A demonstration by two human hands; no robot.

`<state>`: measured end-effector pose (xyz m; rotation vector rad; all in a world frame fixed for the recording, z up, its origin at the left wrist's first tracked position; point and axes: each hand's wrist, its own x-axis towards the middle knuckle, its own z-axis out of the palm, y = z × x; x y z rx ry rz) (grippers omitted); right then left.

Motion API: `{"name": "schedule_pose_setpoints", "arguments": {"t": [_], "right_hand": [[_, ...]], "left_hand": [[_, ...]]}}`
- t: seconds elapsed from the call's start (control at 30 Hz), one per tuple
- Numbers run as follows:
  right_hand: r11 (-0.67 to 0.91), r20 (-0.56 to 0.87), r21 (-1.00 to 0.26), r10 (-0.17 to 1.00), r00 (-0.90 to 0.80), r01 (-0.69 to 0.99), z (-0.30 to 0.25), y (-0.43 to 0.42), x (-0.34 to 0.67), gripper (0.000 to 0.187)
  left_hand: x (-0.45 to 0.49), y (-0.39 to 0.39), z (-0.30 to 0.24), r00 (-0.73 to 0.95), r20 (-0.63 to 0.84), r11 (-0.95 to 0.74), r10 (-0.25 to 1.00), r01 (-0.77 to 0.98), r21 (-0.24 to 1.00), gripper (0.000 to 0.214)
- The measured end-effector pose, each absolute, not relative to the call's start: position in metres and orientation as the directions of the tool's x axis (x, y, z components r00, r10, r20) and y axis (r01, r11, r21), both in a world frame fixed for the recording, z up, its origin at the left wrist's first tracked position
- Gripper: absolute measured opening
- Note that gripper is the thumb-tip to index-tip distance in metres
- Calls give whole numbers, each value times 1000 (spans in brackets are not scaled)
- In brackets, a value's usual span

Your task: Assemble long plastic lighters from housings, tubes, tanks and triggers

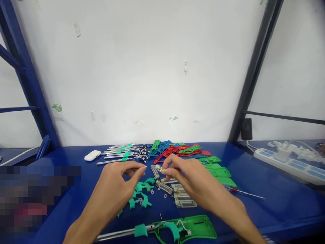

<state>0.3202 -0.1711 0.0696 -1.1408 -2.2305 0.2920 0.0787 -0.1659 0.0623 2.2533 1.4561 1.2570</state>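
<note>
My left hand (118,179) is closed in a pinch above the teal triggers (145,200); what its fingertips hold, if anything, is too small to make out. Facing it, my right hand (188,173) pinches a small whitish part (159,168) between thumb and forefinger. Below my right hand lie several clear plastic fuel tanks (186,202), with tiny pale clips (165,195) beside them. Closest to me rests an open green lighter shell (199,227), fitted with a metal tube (116,234), a teal trigger (174,230) and a white wire.
Several metal tubes with wires (119,154) lie at the back left beside a white case (92,155). Red, blue and green shells (167,150) are heaped at the back. A screwdriver (246,193) and a white power strip (286,164) lie to the right.
</note>
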Motion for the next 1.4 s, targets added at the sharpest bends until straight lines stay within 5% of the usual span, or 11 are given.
{"name": "schedule_pose_setpoints", "arguments": {"t": [0.1,0.33,0.7,1.4], "right_hand": [[656,499,-518,753,-429,549,68,-165,321,10],[774,614,-417,626,-480,476,66,-168,322,10],[783,656,-393,606,-451,481,65,-163,323,10],[776,632,-409,620,-465,480,67,-167,320,21]], "left_hand": [[81,-168,63,209,549,-535,809,650,541,30],[86,-173,65,285,509,-559,812,628,541,35],[90,-181,66,300,489,-558,819,613,559,36],[95,-183,67,384,675,-735,631,574,361,25]]}}
